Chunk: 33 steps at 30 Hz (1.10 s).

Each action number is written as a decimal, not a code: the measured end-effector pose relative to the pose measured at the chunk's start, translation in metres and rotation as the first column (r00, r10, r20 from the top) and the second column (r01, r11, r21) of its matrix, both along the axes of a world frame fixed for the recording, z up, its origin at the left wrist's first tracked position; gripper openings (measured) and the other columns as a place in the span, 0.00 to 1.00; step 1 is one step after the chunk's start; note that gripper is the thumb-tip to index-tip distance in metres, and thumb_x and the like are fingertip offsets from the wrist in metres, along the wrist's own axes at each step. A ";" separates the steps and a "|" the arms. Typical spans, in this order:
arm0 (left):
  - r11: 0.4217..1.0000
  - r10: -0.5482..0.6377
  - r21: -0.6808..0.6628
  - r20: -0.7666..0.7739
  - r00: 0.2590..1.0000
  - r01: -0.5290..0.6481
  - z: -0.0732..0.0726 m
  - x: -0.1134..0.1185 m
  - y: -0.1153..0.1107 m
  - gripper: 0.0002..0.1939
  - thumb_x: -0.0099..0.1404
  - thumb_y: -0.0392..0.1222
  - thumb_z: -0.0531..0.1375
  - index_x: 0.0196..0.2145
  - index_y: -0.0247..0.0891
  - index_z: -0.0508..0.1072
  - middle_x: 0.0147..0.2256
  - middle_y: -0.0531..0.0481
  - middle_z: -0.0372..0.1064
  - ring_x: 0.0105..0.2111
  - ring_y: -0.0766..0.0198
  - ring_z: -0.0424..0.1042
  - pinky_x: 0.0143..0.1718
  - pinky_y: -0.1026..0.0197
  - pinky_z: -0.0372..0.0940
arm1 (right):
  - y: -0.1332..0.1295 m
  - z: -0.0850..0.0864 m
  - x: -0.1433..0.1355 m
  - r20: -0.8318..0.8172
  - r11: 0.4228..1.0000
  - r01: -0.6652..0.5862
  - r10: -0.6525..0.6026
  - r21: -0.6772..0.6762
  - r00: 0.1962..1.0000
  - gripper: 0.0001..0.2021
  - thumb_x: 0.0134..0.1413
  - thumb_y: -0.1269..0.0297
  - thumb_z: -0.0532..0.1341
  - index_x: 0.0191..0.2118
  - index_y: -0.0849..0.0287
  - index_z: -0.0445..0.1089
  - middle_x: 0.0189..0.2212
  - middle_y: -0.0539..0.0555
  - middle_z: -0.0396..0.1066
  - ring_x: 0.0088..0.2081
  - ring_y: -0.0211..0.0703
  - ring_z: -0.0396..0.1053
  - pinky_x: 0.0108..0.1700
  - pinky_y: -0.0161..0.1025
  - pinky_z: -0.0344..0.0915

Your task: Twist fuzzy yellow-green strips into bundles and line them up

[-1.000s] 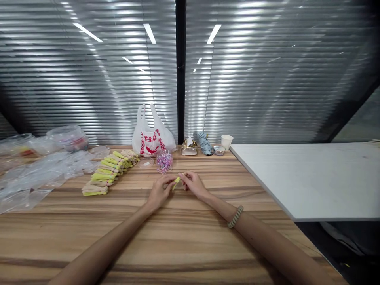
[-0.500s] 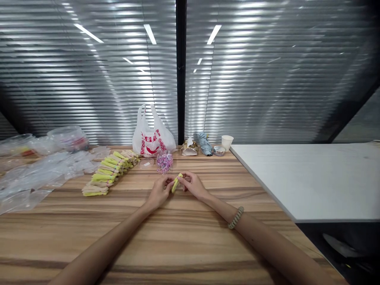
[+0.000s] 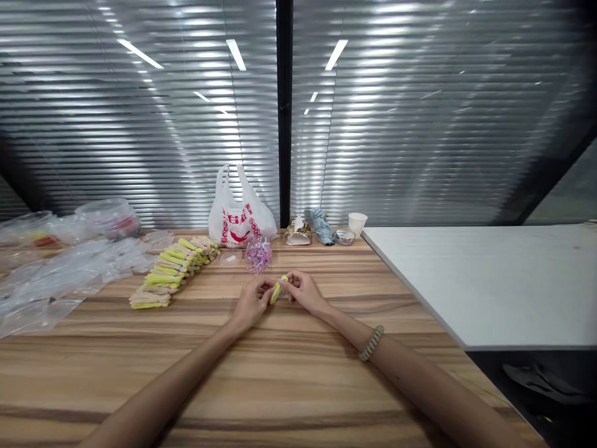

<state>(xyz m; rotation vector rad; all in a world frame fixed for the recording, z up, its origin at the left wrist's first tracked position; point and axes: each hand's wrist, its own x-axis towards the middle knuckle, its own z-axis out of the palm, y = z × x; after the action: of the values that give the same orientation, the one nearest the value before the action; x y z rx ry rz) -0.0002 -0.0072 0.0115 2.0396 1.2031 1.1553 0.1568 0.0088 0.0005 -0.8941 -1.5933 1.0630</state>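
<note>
Between my two hands, just above the wooden table, is a small yellow fuzzy bundle (image 3: 276,292), folded and tilted. My left hand (image 3: 252,301) pinches its lower end with thumb and fingers. At its upper end, my right hand (image 3: 302,290) closes its fingertips on the same bundle. Fingers cover part of it. Beyond my hands sits a clear container (image 3: 259,254) with a tangle of pink and purple twist ties or thin strands, too small to tell. A row of similar yellow and beige bundles (image 3: 173,266) lies to the left.
Clear plastic bags (image 3: 88,267) spread over the table's left side. A white carrier bag (image 3: 240,218) stands at the back, near a gold tissue pack (image 3: 298,233), a blue crumpled pouch (image 3: 321,226), a tape roll (image 3: 344,237) and a paper cup (image 3: 357,223). A white tabletop (image 3: 494,280) adjoins at right.
Both hands stay in nearly the same place, still gripping the yellow bundle. The fingers have shifted only slightly around it.
</note>
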 end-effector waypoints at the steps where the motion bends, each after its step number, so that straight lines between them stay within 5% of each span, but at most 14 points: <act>1: 1.000 0.002 0.013 -0.010 1.000 -0.002 0.000 0.000 0.000 0.08 0.58 0.38 0.53 0.30 0.36 0.71 0.29 0.48 0.70 0.29 0.64 0.68 0.32 0.63 0.64 | 0.000 0.000 0.000 0.002 1.000 0.003 -0.003 0.002 1.000 0.15 0.45 0.51 0.58 0.25 0.60 0.61 0.18 0.45 0.60 0.16 0.30 0.58 0.15 0.28 0.56; 33: 0.984 0.112 0.150 -0.110 0.988 -0.095 -0.001 -0.001 0.000 0.06 0.56 0.39 0.55 0.27 0.35 0.70 0.25 0.51 0.67 0.26 0.67 0.64 0.28 0.66 0.59 | -0.001 0.001 0.000 0.005 1.000 -0.006 0.006 0.016 1.000 0.14 0.45 0.54 0.59 0.25 0.60 0.62 0.18 0.45 0.60 0.15 0.30 0.58 0.16 0.28 0.56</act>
<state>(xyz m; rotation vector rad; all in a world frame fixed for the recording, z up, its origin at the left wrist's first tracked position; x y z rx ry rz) -0.0011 -0.0070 0.0106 2.2030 1.3312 1.2164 0.1568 0.0083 0.0014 -0.8822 -1.6070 1.0517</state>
